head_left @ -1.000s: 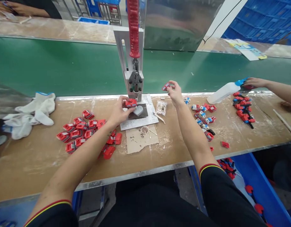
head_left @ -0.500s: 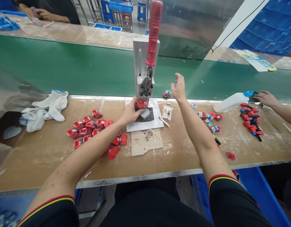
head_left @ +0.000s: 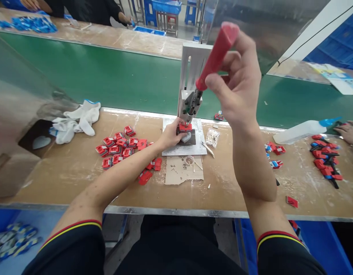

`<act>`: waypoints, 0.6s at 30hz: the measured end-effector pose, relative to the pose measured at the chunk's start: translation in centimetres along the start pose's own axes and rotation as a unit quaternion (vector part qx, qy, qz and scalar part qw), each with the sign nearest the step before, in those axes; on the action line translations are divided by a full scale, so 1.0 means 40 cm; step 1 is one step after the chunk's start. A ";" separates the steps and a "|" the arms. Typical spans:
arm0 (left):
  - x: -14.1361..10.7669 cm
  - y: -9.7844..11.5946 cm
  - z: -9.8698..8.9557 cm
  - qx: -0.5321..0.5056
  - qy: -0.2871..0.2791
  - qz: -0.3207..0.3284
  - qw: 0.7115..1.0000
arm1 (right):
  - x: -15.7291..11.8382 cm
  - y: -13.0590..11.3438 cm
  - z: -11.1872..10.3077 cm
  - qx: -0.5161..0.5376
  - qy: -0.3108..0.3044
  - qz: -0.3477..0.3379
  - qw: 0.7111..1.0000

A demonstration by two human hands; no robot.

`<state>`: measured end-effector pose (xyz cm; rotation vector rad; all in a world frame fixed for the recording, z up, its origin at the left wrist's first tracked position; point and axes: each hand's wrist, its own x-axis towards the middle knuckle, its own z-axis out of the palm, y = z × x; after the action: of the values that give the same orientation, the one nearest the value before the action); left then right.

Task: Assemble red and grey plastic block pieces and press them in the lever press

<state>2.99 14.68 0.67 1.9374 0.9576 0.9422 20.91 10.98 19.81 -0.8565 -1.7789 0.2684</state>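
Observation:
My right hand is closed around the red lever handle of a metal toggle press, and the handle leans toward it. Below the press's plunger, my left hand pinches a small red toy-like part between thumb and fingers. That part sits over a grey heart-shaped block on a dark pad on the metal base plate. Left of the press, near my left forearm, lies a heap of red parts; some of it is hidden by that arm.
Torn cardboard with a small cup, a bag of cotton swabs and white tweezers lie near the base. White gloves sit left. Right are a white bottle, assembled red pieces and a co-worker's hand.
My right hand has risen from beside the press and closed on the red handle, which has tilted to the right. My left hand still holds the red part under the plunger. The view has shifted.

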 end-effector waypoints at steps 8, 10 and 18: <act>-0.013 0.014 0.006 -0.005 0.006 0.002 1.000 | -0.182 0.009 -0.002 -0.136 -0.029 -0.130 0.982; -0.014 0.018 0.006 -0.004 0.004 0.006 1.000 | -0.219 0.033 0.009 -0.155 -0.029 -0.157 0.975; -0.015 0.030 0.001 0.029 -0.003 0.016 0.999 | -0.249 0.021 0.019 -0.145 0.003 -0.181 0.973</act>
<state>3.12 13.64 1.50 2.0078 0.9617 0.9353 22.05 5.15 11.75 -0.7120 -1.9582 -0.2381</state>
